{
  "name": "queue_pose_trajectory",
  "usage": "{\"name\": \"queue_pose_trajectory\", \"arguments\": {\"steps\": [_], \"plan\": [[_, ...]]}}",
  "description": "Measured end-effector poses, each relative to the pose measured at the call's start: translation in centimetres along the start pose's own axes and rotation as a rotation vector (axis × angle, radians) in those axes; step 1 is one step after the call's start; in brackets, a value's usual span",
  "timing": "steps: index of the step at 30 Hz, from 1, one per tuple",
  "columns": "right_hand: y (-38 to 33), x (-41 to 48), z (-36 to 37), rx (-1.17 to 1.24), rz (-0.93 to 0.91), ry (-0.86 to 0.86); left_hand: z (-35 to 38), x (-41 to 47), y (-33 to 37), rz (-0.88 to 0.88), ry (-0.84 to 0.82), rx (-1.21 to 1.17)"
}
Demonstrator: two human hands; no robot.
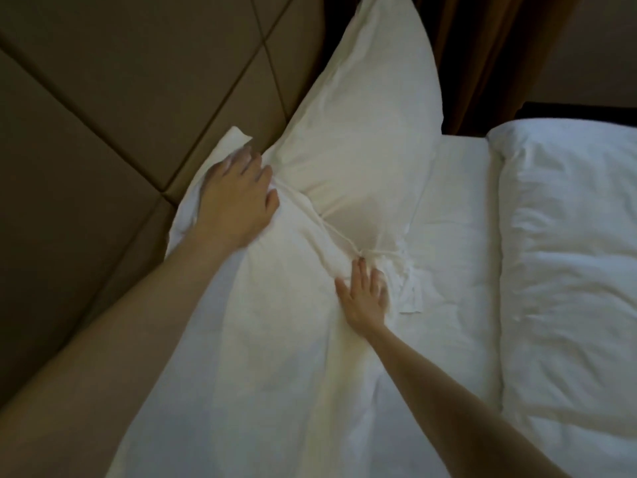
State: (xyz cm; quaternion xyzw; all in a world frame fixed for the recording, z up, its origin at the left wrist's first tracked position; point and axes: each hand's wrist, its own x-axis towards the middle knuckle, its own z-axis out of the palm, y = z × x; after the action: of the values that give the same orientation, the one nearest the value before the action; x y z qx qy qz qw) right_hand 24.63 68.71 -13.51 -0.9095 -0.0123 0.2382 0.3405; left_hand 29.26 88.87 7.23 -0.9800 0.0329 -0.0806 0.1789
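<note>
Pressing on a white pillow [362, 139], both hands lie flat with fingers fairly straight, gripping nothing. The left hand [238, 198] rests near the pillow's far-left corner, just beside the headboard [120, 98]. The right hand [365, 294] is spread on the pillow's right edge, where the cloth bunches into small folds. A deep crease runs across the pillow between the two hands. Its far half rises, pointing toward the curtain [482, 56], and its near half lies flat on the bed. The headboard is tan and padded, split into large panels by seams. A white sheet [455, 201] covers the mattress to the right of the pillow, and a rumpled white duvet [568, 253] lies beyond it. The brown curtain hangs behind the bed in dim light.
</note>
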Motion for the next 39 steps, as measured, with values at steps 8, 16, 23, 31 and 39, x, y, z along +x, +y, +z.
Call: {"name": "queue_pose_trajectory", "arguments": {"steps": [8,16,23,31,39], "plan": [[7.2,-0.3,-1.8,-0.027,0.244,-0.185,-2.1,0.1,2.6,0.342,0.096,0.056],[0.5,-4.7,-1.8,0.423,0.167,-0.117,0.1,-11.4,10.3,0.426,-0.033,-0.002],[3.4,-12.0,-2.0,0.155,0.368,-0.461,-1.3,-18.5,5.3,0.067,-0.091,0.061],[1.7,-19.3,-2.9,0.087,0.232,-0.345,-5.7,-27.1,4.0,-0.381,-0.198,-0.194],[-2.0,-23.0,-0.8,0.146,-0.035,-0.108,-8.4,-34.8,5.7,-0.257,-0.183,-0.134]]}}
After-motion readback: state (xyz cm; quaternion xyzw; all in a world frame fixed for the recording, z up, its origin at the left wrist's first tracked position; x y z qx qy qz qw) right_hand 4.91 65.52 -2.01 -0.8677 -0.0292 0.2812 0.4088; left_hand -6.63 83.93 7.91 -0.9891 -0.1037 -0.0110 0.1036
